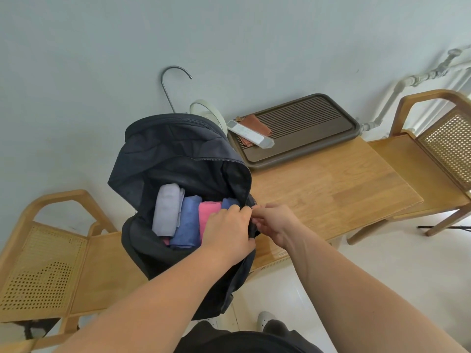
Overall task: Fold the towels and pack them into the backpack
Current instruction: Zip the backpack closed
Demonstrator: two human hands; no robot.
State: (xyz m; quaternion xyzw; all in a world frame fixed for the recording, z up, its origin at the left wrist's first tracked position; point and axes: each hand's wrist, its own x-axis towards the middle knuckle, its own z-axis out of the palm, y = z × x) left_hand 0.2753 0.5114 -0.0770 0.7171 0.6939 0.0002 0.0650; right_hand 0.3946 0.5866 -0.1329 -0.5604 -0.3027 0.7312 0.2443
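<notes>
A dark navy backpack (178,154) stands on the wooden table, its main compartment unzipped and gaping. Inside stand folded towels side by side: a lilac towel (167,210), a blue towel (187,221), a pink towel (207,212), and a sliver of another blue one at the right. My left hand (228,231) grips the backpack's right rim, covering part of the pink towel. My right hand (274,224) pinches the same rim at the zipper, just right of the left hand. What the fingertips hold exactly is hidden.
A brown slatted tray (313,133) sits at the back of the wooden table (331,189), holding a white remote (251,135) and a brown cloth (257,123). A round white lid and a metal hook lean behind the backpack. Wooden cane benches flank the table at left (51,263) and right (433,154).
</notes>
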